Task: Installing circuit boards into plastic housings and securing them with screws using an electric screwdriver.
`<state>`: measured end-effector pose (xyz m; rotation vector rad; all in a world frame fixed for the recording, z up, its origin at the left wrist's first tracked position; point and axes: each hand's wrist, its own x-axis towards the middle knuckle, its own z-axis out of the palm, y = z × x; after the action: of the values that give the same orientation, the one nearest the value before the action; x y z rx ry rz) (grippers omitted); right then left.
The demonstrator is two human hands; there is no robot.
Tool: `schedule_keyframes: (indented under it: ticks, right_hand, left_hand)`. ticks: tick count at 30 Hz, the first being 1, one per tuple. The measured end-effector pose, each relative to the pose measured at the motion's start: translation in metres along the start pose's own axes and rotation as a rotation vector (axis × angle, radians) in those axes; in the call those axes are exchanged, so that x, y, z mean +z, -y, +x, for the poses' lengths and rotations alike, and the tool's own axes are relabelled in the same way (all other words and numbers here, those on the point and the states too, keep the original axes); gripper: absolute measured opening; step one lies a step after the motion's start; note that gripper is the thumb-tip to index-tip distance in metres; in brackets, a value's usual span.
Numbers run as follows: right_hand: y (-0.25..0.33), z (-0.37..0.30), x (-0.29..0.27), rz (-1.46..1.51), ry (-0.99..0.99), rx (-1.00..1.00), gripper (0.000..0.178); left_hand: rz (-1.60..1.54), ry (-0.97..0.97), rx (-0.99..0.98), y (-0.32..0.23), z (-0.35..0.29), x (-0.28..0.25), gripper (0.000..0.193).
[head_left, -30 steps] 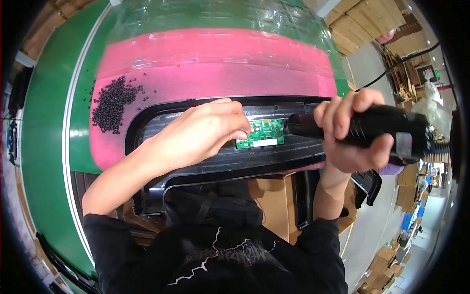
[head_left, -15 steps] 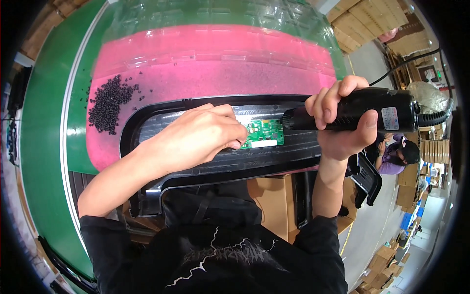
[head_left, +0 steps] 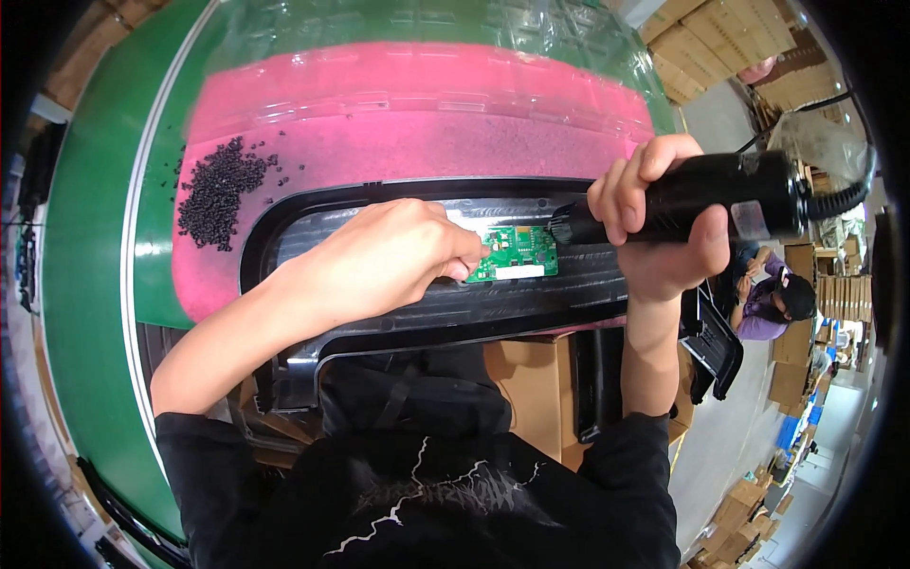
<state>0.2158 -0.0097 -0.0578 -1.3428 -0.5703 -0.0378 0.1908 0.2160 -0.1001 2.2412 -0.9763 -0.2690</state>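
My right hand [head_left: 654,213] is wrapped round a black electric screwdriver [head_left: 725,199], held nearly level. Its ribbed nose points left and lies over the right end of a green circuit board [head_left: 517,248]; I cannot see the bit's tip. The board has small parts and a white strip on it, and sits inside a long black plastic housing [head_left: 427,327]. At the board's left end, my left hand [head_left: 403,251] is closed, thumb and forefinger on the edge. Its palm hides part of the housing's floor.
A heap of small black screws [head_left: 220,194] lies at the left on a pink mat [head_left: 417,152]. Clear plastic trays [head_left: 427,71] stand behind. Near me is an open cardboard box [head_left: 526,379]. A co-worker [head_left: 773,299] sits at the right, near stacked cartons [head_left: 716,43].
The screwdriver's rear has come down and inward slightly, bringing it nearer to level. My left fingers have shifted a little on the board's edge. The whole view has moved slightly.
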Motion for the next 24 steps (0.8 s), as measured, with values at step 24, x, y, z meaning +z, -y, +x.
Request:
schedule_keyframes:
  ticks: [24]
  right_hand:
    - [0.018, 0.002, 0.045, 0.312, 0.153, -0.243, 0.061]
  left_hand:
    - [-0.359, -0.337, 0.051, 0.0, -0.001, -0.003, 0.017]
